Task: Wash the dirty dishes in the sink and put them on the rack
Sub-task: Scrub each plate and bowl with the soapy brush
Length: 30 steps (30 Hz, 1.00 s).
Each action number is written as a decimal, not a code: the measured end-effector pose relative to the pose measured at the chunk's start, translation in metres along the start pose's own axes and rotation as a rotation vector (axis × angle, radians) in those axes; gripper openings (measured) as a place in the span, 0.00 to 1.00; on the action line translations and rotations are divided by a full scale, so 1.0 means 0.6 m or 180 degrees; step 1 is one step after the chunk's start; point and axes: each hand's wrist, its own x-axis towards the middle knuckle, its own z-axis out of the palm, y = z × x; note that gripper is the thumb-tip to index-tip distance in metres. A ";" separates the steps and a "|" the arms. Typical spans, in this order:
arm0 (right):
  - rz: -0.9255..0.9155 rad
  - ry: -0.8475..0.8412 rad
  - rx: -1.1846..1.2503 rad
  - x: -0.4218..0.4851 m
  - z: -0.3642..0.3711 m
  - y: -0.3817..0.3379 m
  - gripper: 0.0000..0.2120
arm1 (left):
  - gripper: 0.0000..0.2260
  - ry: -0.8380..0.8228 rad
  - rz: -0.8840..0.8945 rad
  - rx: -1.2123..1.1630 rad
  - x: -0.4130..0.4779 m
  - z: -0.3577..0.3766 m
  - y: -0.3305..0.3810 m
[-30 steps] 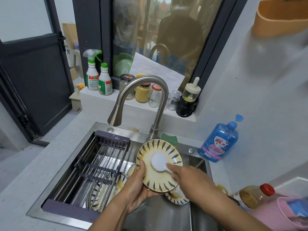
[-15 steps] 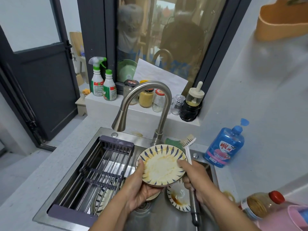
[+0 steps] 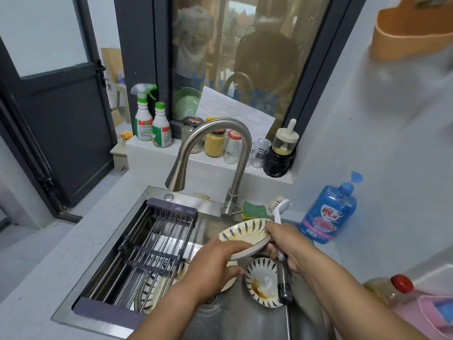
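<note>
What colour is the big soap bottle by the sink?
The soap bottle is blue, with a red and pink label. The head view shows it best.

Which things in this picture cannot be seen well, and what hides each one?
All in the head view.
Striped plate under the rack: the bars cover it; how dirty, unclear.
Dish beneath the left hand: mostly hidden by it.
Brush: right hand covers the handle's middle.
Orange container: cut off by the top edge.
Blue bottle label: too small to read.
</note>
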 end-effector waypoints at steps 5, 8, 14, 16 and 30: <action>-0.0688 -0.0313 -0.0839 -0.045 -0.002 -0.009 0.19 | 0.25 0.0555 -0.0706 -0.0832 0.001 0.006 0.020; -0.1739 -0.0285 -0.1837 -0.066 -0.031 -0.008 0.16 | 0.19 0.0696 -0.1527 -0.1792 0.002 0.004 -0.004; -0.2706 -0.0240 -0.4675 -0.131 -0.036 -0.005 0.19 | 0.21 0.0726 -0.1516 -0.2479 -0.003 0.000 -0.013; -0.2706 -0.0149 -0.4840 -0.146 -0.033 -0.018 0.20 | 0.21 0.0632 -0.1458 -0.2501 -0.005 0.006 -0.016; -0.2472 -0.0360 -0.4972 -0.140 -0.024 -0.049 0.18 | 0.19 0.0654 -0.1278 -0.2595 -0.021 0.005 -0.002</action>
